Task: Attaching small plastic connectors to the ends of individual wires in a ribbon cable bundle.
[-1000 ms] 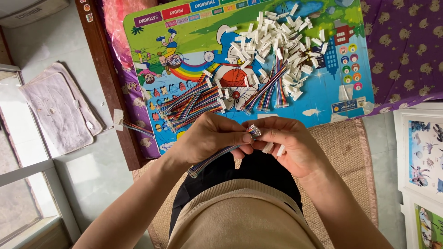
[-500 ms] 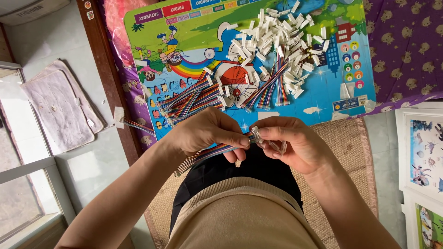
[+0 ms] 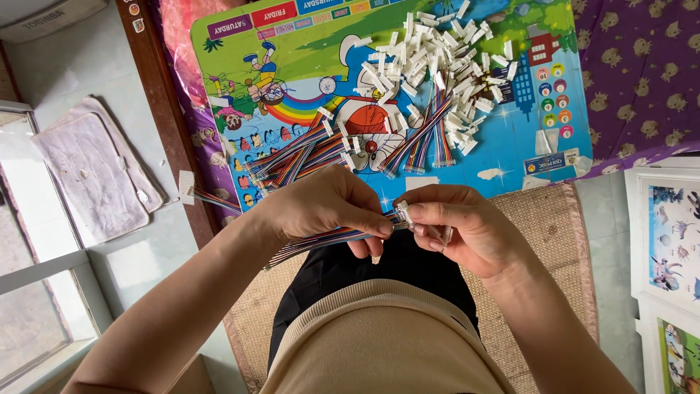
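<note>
Two hands point(image 3: 328, 208) point(image 3: 467, 226) pinch one ribbon cable point(image 3: 328, 239) (multicoloured).

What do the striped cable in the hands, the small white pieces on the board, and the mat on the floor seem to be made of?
Ribbon cable, pinched by the left hand: likely plastic-insulated wire, smooth, with parallel multicoloured strands. White connector pieces, one held in the right hand: apparently moulded plastic, uniformly matte white and blocky. Floor mat: seemingly woven straw or reed, tan with a visible weave.

Rainbow-striped ribbon cable point(image 3: 328, 239), white connectors point(image 3: 437, 58), seemingly purple patterned cloth point(image 3: 642, 73).
</note>
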